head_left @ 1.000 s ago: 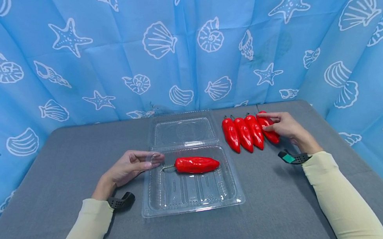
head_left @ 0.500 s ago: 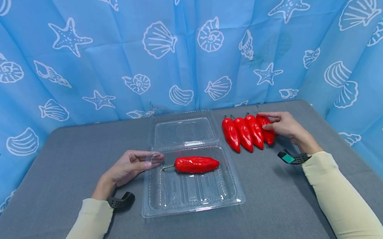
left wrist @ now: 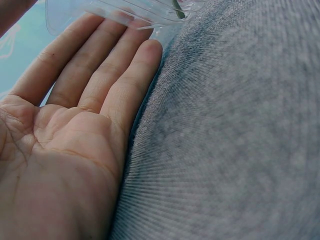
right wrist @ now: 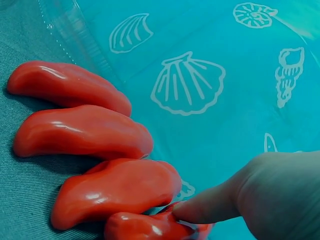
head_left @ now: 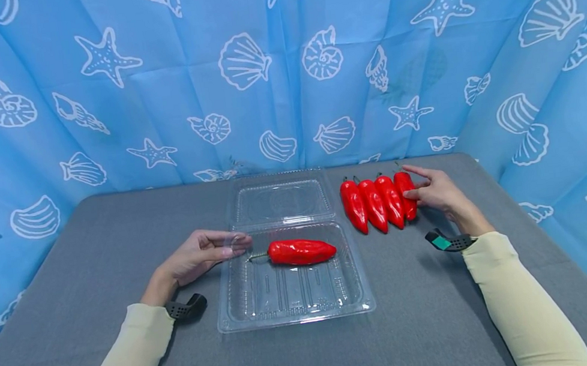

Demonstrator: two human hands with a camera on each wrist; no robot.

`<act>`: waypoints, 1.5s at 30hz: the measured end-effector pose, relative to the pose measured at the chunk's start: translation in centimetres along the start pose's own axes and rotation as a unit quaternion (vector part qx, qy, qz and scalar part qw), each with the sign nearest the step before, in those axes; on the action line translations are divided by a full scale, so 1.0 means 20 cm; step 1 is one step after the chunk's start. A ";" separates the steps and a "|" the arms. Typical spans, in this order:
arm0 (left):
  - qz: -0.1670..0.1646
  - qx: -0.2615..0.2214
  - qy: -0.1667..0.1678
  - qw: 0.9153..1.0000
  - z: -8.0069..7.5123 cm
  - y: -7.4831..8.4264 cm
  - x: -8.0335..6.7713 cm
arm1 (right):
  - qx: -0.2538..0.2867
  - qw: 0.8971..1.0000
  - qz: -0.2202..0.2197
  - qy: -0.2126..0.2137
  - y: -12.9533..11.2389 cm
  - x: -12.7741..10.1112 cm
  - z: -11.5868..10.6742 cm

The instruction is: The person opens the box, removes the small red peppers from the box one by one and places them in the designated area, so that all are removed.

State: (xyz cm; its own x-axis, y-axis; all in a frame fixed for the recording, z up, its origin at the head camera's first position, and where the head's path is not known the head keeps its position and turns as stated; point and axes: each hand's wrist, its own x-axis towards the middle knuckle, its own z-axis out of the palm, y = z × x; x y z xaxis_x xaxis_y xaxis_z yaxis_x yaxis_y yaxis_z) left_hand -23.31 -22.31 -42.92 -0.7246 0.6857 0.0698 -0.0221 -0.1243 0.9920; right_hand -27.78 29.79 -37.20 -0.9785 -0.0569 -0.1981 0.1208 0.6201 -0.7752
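A clear plastic clamshell container (head_left: 295, 318) lies open in front of me, one red chili pepper (head_left: 301, 252) crosswise in its base. My left hand (head_left: 196, 257) is at the container's left rim. In the left wrist view its fingers (left wrist: 90, 70) are straight, their tips under the clear rim. To the right of the lid, several red peppers (head_left: 373, 205) lie side by side, stems away from me. My right hand (head_left: 438, 193) touches the rightmost pepper (head_left: 404, 185) with extended fingers. In the right wrist view, one digit (right wrist: 210, 205) presses on that pepper, which is partly cut off below.
The container's lid (head_left: 280, 202) is laid flat toward the back, beside the row of peppers. A grey cloth (head_left: 413, 326) covers the table. Behind its far edge hangs a blue curtain (head_left: 291, 117) with shells and starfish.
The rightmost pepper has straightened, its lower tip swinging left against its neighbour. My right index finger has lifted toward the stem end. The left hand has stayed put.
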 end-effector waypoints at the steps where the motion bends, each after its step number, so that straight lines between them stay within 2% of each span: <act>1: 0.000 0.000 0.000 1.000 0.00 0.00 0.00 | -0.003 1.000 -0.001 0.001 0.00 0.00 0.00; 18: -0.002 0.007 0.007 1.000 0.00 0.00 0.00 | 0.001 1.000 -0.009 0.026 -0.02 -0.01 0.02; 33: 0.008 0.005 0.000 1.000 0.00 0.00 0.00 | -0.029 0.999 0.007 0.035 -0.01 0.00 0.03; 39: 0.011 0.006 -0.006 1.000 -0.01 0.00 0.00 | -0.020 0.999 0.003 0.036 0.00 0.00 0.02; 45: 0.006 0.000 -0.001 1.000 -0.01 0.00 0.00 | -0.015 0.998 0.009 0.056 -0.01 -0.01 0.04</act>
State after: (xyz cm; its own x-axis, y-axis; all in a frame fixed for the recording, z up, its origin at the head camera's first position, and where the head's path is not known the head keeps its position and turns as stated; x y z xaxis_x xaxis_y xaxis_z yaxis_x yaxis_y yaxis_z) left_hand -23.43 -22.38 -42.88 -0.7241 0.6849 0.0816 -0.0130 -0.1319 0.9912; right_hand -27.54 29.16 -37.53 -0.9890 0.0408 -0.1419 0.1346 0.6439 -0.7532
